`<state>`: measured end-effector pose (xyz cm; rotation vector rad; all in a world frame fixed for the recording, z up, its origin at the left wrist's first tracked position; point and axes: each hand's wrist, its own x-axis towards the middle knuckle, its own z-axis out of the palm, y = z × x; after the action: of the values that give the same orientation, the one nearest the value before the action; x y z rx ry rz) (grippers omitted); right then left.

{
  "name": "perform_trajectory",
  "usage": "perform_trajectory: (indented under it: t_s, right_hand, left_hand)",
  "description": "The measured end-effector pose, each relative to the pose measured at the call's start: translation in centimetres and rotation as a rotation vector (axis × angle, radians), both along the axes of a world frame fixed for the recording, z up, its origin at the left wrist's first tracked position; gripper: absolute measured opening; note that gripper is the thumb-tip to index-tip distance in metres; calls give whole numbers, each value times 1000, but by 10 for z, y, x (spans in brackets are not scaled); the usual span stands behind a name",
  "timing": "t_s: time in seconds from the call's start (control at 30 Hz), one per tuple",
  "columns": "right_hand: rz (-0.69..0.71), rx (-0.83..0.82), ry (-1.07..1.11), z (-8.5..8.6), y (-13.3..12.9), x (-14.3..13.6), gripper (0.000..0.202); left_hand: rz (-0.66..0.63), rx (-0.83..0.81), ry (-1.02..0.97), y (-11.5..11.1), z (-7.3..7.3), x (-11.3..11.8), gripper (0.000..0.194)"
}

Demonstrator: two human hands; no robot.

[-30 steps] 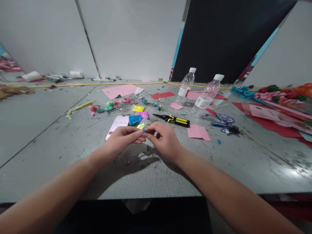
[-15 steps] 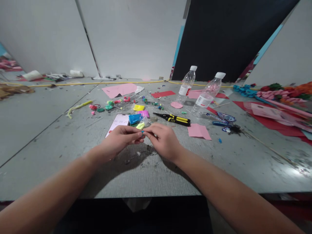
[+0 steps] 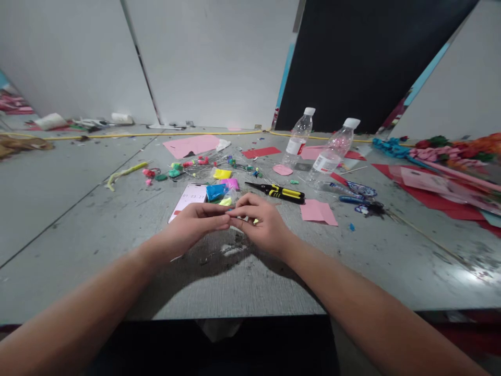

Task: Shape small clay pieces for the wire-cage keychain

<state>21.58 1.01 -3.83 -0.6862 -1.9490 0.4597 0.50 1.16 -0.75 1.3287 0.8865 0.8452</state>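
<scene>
Small blue-green bead-like piece (image 3: pixel 230 211), hardly more than a speck in the head view, is pinched where the fingertips of the left hand (image 3: pixel 198 224) and the right hand (image 3: pixel 260 224) meet, above the middle of the grey scuffed tabletop (image 3: pixel 117 245) and nearer its front edge than its rear edge. Each grip is closed, thumb against forefinger, on the piece; a trace of yellow shows at the right palm, but what it is cannot be told. Judged by size, the piece is very light and easily dropped, possibly soft like the coloured scraps beyond; hold it at the fingertips with light pressure, not in the palm. Just beyond the hands, toward the rear edge, lie a white smartphone with a lit screen (image 3: pixel 188 200), a blue crumpled packet (image 3: pixel 216 191) and black-and-yellow hand pliers (image 3: pixel 279 192). A pink paper sheet (image 3: pixel 318 212) lies toward the right edge, and two clear plastic bottles (image 3: pixel 331 151) stand behind it.
</scene>
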Motion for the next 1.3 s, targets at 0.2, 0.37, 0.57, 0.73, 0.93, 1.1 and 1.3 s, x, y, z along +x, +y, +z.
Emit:
perform_trajectory:
  t_s: [0.2, 0.37, 0.57, 0.73, 0.93, 1.1, 1.3]
  right_hand:
    - [33, 116, -28, 0, 0, 0, 11]
    - [-83, 103, -7, -1, 0, 0, 9]
    - [-39, 134, -67, -1, -4, -2, 21]
    - [-112, 121, 27, 4, -3, -1, 16]
    - [-87, 14, 101, 6, -4, 0, 13]
    - [-98, -55, 60, 3, -4, -6, 16]
    - [-134, -49, -16, 1, -5, -5, 6]
  left_hand:
    - [50, -44, -45, 0, -1, 3, 30]
    - [26, -16, 5, 0, -2, 1, 27]
    - [20, -27, 12, 1, 0, -1, 26]
    - [41, -90, -7, 4, 1, 0, 24]
    - [45, -98, 15, 4, -3, 0, 24]
    - [19, -58, 8, 1, -2, -1, 29]
    - [29, -38, 31, -2, 1, 1, 17]
